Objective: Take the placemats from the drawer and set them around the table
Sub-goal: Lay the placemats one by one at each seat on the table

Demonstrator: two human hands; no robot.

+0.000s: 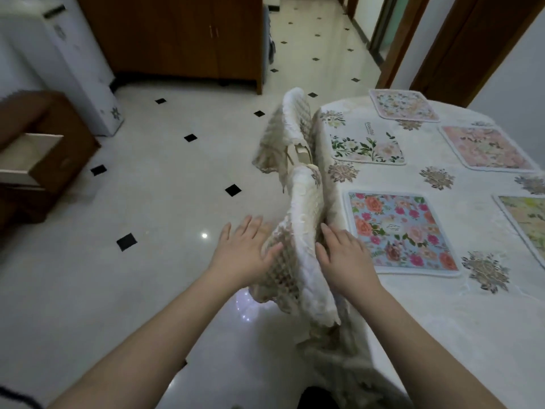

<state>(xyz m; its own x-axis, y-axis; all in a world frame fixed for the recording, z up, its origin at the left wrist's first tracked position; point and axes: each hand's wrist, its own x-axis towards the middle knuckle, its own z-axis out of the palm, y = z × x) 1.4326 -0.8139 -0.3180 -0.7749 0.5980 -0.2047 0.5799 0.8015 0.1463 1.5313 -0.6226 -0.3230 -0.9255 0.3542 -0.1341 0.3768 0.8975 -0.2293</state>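
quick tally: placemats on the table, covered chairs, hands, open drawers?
Placemats on the table: 5 (blue floral, white with leaves, far pale one, pink, yellow-green at the frame edge)
Covered chairs: 2 (near, far)
Hands: 2 (left hand, right hand)
Open drawers: 1
Total: 10

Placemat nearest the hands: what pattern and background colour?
Pink and orange flowers on light blue, on the placemat; head view, the only one.

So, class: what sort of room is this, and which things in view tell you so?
Most likely a home dining room: a table under a lace cloth set with floral placemats, covered chairs pushed in beside it, and a wooden cabinet on a tiled floor.
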